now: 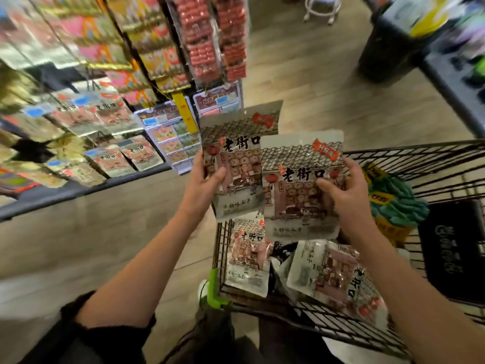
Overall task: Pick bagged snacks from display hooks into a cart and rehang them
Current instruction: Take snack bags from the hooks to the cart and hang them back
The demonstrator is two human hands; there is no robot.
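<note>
We see two flat grey plastic snack bags printed with a tiled-roof shopfront, red lanterns, bold black characters and a red corner badge. The left-hand snack bag (236, 158) sits higher and further back; the right-hand snack bag (299, 185) overlaps its right edge in front. Both are upright, faces toward us, held in the air over the near-left end of the black wire shopping cart (420, 164).

Left hand (203, 182): grip pinches the rear bag at its left edge, thumb across the front print, fingers tucked behind and out of sight. Right hand (346, 190): grip pinches the front bag at its right edge, thumb on the front, fingers wrapped behind. Both forearms are bare and reach up and forward from the bottom of the view, the left one from a dark pushed-up sleeve (110, 329), wrists about level.

Inside the cart lie two more bags of the same print: a small one (248, 258) against the left wall and another (336, 279) lying sideways. A green-and-yellow packet (393, 200) lies further right in the cart. Matching bags hang on the display rack (105, 116) to the left, blurred.
</note>
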